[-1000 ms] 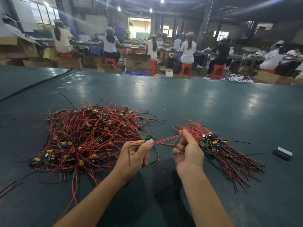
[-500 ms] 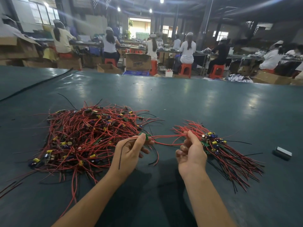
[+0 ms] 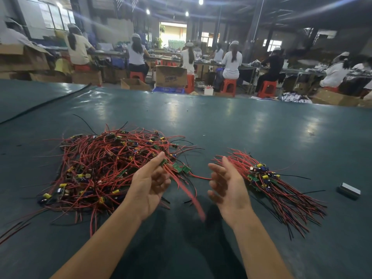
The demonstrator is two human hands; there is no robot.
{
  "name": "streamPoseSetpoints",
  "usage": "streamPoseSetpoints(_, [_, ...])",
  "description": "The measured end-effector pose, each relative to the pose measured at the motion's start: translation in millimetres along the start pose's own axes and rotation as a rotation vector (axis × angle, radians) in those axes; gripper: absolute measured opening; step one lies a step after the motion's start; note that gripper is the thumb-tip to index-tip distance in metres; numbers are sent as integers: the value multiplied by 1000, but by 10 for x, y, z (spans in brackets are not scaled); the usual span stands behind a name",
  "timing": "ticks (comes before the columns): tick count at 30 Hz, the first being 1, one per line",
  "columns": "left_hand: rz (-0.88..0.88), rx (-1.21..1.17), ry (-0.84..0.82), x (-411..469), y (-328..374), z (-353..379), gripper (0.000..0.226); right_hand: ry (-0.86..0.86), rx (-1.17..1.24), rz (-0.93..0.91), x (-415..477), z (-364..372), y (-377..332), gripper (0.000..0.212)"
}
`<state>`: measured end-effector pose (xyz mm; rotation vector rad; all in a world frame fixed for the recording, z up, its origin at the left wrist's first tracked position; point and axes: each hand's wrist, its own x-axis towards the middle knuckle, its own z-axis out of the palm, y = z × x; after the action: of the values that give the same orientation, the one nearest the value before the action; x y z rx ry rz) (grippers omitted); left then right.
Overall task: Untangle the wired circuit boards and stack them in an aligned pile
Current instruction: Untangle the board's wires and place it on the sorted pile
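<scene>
Both hands have drawn apart since a moment ago. The right hand [image 3: 228,188] has let go of the red wire it was pinching and now sits with fingers loosely bent, holding nothing. The left hand [image 3: 150,186] pinches a small green circuit board [image 3: 164,162] between thumb and fingers, over the near right edge of the tangled heap of red-wired circuit boards [image 3: 100,168]. That heap lies on the left of the dark green desk [image 3: 241,127].

From the held board its red wires [image 3: 187,194] trail toward the near side between the two hands (blurred, so their number cannot be told). Two more green boards [image 3: 182,168] lie just beyond the left fingertips at the heap's edge.

Just right of the right hand lies the aligned pile of circuit boards [image 3: 261,178]. Yellow and blue capacitors are bunched at its left end, and its red and black wires fan toward the near right. A small grey rectangular block [image 3: 349,190] rests further right, apart from the pile. A black cable [image 3: 46,103] crosses the far left of the desk. Beyond the far edge, people sit on red plastic stools [image 3: 228,86] among cardboard boxes [image 3: 171,76].
</scene>
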<state>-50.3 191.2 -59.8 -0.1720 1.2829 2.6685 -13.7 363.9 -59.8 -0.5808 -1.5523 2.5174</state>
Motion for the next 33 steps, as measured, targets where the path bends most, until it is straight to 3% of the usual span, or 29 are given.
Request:
streamPoseSetpoints(6, [51,451,-286,-83,-118,34,35,-312,-275,-150,-159,198,141,42])
streamPoseSetpoints(10, [57,431,-225,-52,-147,19,43,-225,-182,-132,-180,266,216,33])
streamPoseSetpoints(19, [125,500,-349,-40,-52,-41,29,-165,-143,20,-224,265,183,16])
streamPoseSetpoints(22, [36,396,-337,-32,-25,-15,29,-171,-60,111,-233,288,184,12])
streamPoseSetpoints(25, [-93,279,-255,-17,-112,18,11,-135,137,143,-241,322,173,13])
streamPoseSetpoints(28, [56,569,-310,-43,-277,-48,6,-106,248,102,-256,353,194,17])
streamPoseSetpoints(30, [145,597,-340,-77,-312,-61,14,-99,214,77,-280,366,213,23])
streamPoseSetpoints(33, [260,581,-314,-116,-283,-35,34,-90,170,61,-331,392,229,16])
